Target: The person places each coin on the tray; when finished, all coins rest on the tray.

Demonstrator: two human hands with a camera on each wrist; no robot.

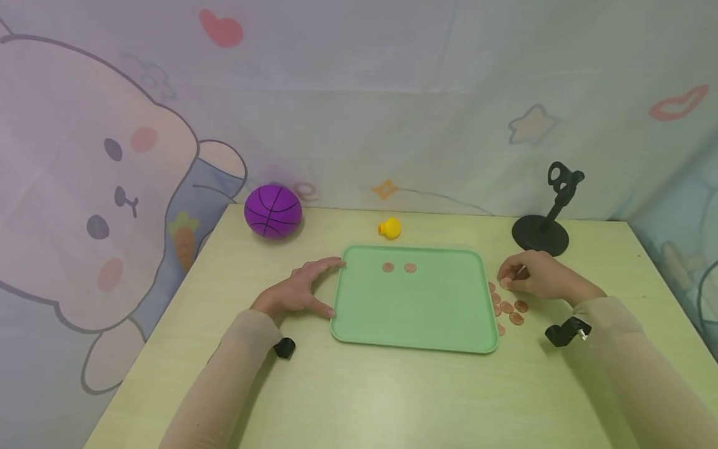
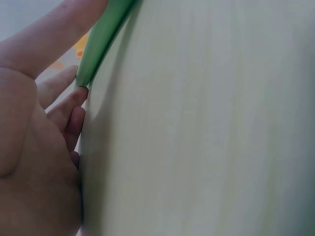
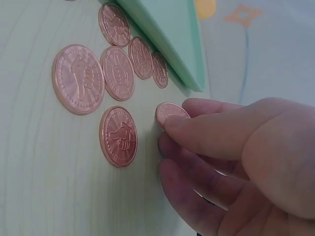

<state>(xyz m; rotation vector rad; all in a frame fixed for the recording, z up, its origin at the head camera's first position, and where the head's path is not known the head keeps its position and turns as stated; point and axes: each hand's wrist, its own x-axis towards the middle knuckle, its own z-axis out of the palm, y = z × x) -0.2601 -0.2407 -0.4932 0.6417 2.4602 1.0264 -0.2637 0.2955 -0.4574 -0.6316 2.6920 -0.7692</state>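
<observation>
A light green tray (image 1: 415, 305) lies on the table, with two copper coins (image 1: 388, 267) on it near its far edge. My left hand (image 1: 297, 290) spreads along the tray's left side, thumb and fingertips at the rim. In the left wrist view its fingers (image 2: 64, 105) reach the green edge. Just right of the tray, my right hand (image 1: 535, 274) pinches one coin (image 3: 170, 112) between thumb and index finger. Several more copper coins (image 3: 78, 79) with an embossed hand figure lie flat beside the tray's right edge, next to this hand.
Behind the tray sits a small yellow toy (image 1: 391, 228). A purple ball (image 1: 273, 212) with black lines rests at the table's back left. At the back right stands a black stand (image 1: 541, 234) with a round base. A patterned cloth (image 1: 359, 125) hangs behind the table.
</observation>
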